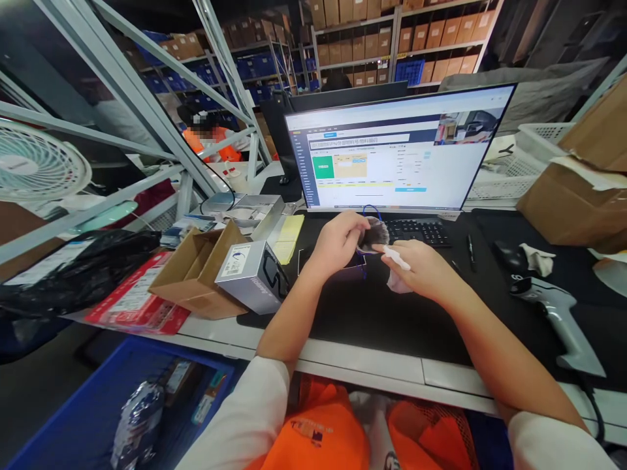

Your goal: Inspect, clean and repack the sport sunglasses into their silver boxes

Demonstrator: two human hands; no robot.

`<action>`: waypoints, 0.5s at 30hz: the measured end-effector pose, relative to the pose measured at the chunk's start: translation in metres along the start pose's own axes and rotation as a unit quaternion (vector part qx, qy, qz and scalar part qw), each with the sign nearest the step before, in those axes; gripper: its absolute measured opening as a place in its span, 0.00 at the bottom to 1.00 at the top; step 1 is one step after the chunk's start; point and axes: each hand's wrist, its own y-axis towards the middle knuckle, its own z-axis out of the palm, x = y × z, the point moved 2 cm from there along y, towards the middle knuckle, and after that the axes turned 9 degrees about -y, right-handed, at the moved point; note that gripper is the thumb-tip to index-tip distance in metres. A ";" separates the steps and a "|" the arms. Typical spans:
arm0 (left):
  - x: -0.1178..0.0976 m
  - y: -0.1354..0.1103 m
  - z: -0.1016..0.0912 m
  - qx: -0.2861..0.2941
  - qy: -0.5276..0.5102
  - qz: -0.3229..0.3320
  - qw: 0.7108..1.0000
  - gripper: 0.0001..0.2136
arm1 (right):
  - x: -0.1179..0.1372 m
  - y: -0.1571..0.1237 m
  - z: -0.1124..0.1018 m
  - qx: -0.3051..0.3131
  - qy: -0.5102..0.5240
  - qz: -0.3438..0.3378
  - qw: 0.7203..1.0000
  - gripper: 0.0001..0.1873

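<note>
Your left hand is curled around a small dark rounded object, fingers closed on it, holding it up just above the black desk mat and right in front of the keyboard. A thin blue loop pokes up behind the object. What exactly the object is, you can't tell from here.

Your right hand meets it from the other side, thumb and fingers pinched on a white wipe, and the wipe's tip touches the object. Both hands sit close together, dead centre under the monitor, which is lit with a form on screen.

Left of your forearm, a silver box leans against an open cardboard box, with a yellow pad just behind them. Further left lie a red package and a black plastic bag.

Over on your right, a pen lies beside the keyboard, and a grey barcode scanner rests near the mat's edge, well apart from your hands. In the background, a person in an orange vest sits behind the shelving.
</note>
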 end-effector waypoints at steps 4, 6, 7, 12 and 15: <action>-0.016 -0.004 -0.002 -0.022 -0.069 0.047 0.996 0.13 | 0.005 -0.006 -0.018 -0.033 -0.039 -0.006 0.999 0.26; -0.017 -0.005 0.004 -0.019 -0.062 0.001 0.998 0.11 | 0.009 -0.009 -0.026 -0.020 -0.026 -0.001 0.999 0.27; -0.016 -0.005 0.008 -0.010 -0.054 -0.031 0.998 0.09 | 0.010 -0.010 -0.030 -0.007 -0.011 0.006 1.000 0.26; -0.003 -0.006 0.039 0.105 -0.047 -0.138 0.984 0.10 | 0.001 -0.022 -0.048 0.042 0.057 0.083 0.994 0.25; 0.002 -0.007 0.049 0.165 -0.058 -0.151 0.973 0.18 | -0.015 -0.035 -0.064 -0.070 0.079 0.156 0.982 0.22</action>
